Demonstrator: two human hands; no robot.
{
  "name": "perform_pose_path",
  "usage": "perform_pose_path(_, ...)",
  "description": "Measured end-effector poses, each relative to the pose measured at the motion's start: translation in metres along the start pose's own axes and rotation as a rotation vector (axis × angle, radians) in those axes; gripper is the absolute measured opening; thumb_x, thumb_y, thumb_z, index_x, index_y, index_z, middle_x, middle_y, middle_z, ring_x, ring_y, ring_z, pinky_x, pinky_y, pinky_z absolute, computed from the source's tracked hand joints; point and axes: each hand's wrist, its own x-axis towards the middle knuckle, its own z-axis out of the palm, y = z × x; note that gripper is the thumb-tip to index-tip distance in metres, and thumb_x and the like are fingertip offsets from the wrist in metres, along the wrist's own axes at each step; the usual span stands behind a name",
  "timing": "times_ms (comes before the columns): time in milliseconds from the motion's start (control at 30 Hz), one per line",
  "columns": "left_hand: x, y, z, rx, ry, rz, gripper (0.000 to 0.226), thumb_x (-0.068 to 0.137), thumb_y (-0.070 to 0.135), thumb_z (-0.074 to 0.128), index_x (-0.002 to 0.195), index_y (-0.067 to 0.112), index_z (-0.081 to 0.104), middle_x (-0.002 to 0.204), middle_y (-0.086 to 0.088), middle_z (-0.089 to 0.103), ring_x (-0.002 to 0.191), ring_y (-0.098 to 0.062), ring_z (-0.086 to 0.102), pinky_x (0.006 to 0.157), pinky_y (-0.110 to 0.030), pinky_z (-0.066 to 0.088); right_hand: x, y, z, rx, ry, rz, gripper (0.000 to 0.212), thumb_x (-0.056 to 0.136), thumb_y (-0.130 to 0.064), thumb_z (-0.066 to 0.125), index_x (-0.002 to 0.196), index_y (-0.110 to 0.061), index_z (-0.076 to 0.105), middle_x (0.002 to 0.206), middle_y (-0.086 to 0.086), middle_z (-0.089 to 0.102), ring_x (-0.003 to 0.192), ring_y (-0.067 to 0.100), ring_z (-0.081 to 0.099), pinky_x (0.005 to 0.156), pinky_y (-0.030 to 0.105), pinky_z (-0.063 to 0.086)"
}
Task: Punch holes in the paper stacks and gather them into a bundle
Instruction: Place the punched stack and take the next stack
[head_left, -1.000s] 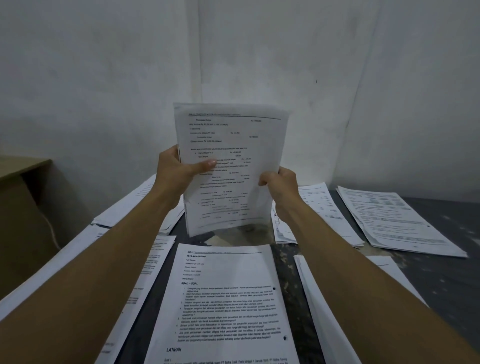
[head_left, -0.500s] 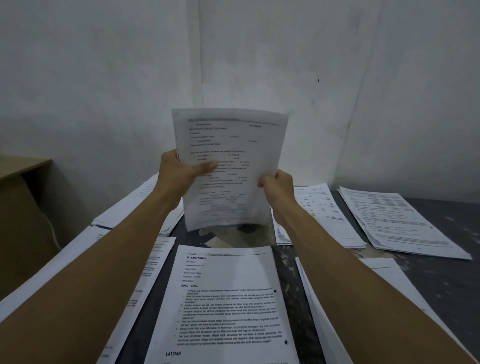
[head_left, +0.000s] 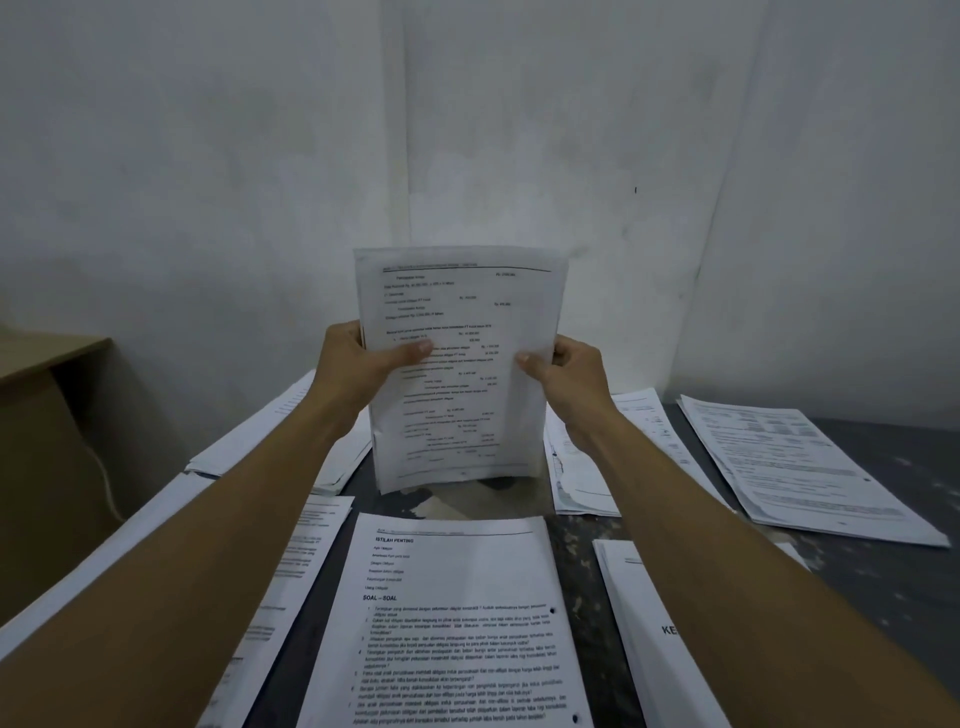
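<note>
table (head_left: 883, 587): paper stacks all round, near one (head_left: 457, 623) already punched | held stack (head_left: 457, 364): lower than a second ago, upright, bottom edge nearly down, likely squaring up | left hand (head_left: 358, 364), right hand (head_left: 566, 374): fingers clamped on its side edges

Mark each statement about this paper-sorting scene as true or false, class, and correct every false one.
1. Both hands hold the upright paper stack. True: left hand and right hand grip its sides.
2. The held stack lies flat on the table. False: it stands upright, its bottom edge near the table.
3. The page headed ISTILAH PENTING has punched holes along its right edge. True.
4. A hole punch sits in plain view. False: none is visible.
</note>
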Motion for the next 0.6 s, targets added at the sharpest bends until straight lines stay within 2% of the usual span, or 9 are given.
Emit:
perform_pose_path(167, 0.005, 0.017, -0.003, -0.014, -0.046, 0.03, 0.038, 0.062, 0.024, 0.087, 0.098, 0.017, 0.076, 0.095, 0.002, 0.078, 0.083, -0.018, 0.076, 0.063, -0.025, 0.06, -0.002, 0.0, -0.001, 0.022, -0.011, 0.019, 0.02, 0.09, -0.015, 0.072, 0.109, -0.019, 0.07, 0.103, -0.004, 0.073, 0.092, 0.012, 0.069, 0.071, 0.026, 0.057)
perform_pose_path(267, 0.001, 0.009, -0.002, -0.01, -0.037, 0.007, 0.039, 0.063, 0.024, 0.087, 0.1, 0.017, 0.075, 0.096, 0.003, 0.078, 0.084, -0.016, 0.076, 0.064, -0.026, 0.06, -0.007, 0.004, -0.001, 0.053, -0.031, 0.05, 0.02, 0.089, -0.014, 0.073, 0.108, -0.017, 0.07, 0.101, -0.004, 0.073, 0.091, 0.012, 0.069, 0.068, 0.02, 0.055)
perform_pose_path(367, -0.003, 0.005, -0.002, 0.006, -0.017, 0.007, 0.038, 0.064, 0.026, 0.086, 0.1, 0.019, 0.074, 0.094, 0.006, 0.078, 0.082, -0.014, 0.075, 0.062, -0.026, 0.06, -0.009, 0.003, -0.002, 0.04, -0.044, 0.052, 0.024, 0.089, -0.015, 0.072, 0.113, -0.015, 0.07, 0.102, -0.004, 0.073, 0.092, 0.012, 0.069, 0.072, 0.023, 0.056)
perform_pose_path(500, -0.002, 0.01, -0.002, 0.003, 0.01, 0.037, 0.045, 0.063, 0.027, 0.087, 0.104, 0.014, 0.074, 0.099, 0.0, 0.078, 0.085, -0.02, 0.076, 0.068, -0.033, 0.062, -0.008, -0.003, -0.001, 0.028, -0.03, 0.038, 0.025, 0.091, -0.017, 0.07, 0.115, -0.016, 0.069, 0.105, -0.005, 0.072, 0.093, 0.013, 0.068, 0.079, 0.031, 0.057)
perform_pose_path(600, -0.001, 0.01, -0.002, 0.02, 0.011, 0.04, 0.041, 0.068, 0.023, 0.087, 0.106, 0.013, 0.074, 0.102, -0.001, 0.077, 0.088, -0.021, 0.076, 0.075, -0.041, 0.063, -0.008, -0.006, 0.001, 0.024, -0.015, 0.017, 0.026, 0.09, -0.017, 0.071, 0.115, -0.018, 0.067, 0.106, -0.006, 0.071, 0.092, 0.011, 0.067, 0.072, 0.027, 0.057)
